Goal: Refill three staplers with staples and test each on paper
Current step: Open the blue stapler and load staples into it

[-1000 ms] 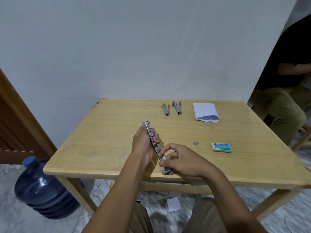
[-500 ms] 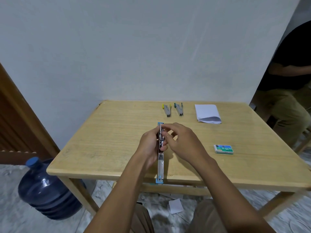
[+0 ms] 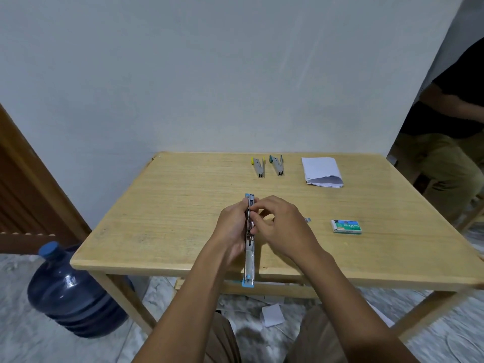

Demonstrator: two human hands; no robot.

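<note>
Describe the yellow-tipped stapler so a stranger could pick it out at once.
Start at the wooden table and follow its far edge by the wall. Two metal staplers lie side by side there, left of the folded paper. The yellow stapler is the left one; the teal stapler beside it has teal tips.

1. My left forearm comes in bare from 7 o'clock and runs toward 1 o'clock.
2. My left hand (image 3: 231,226) is curled round the middle of the opened stapler (image 3: 249,258), with its back turned to 9 o'clock.
3. My right forearm comes in from 5 o'clock, angled toward 11 o'clock.
4. My right hand (image 3: 284,226) sits at the left hand's 3 o'clock, knuckles up and fingers curled. Its thumb and forefinger pinch the stapler's far half.
</note>
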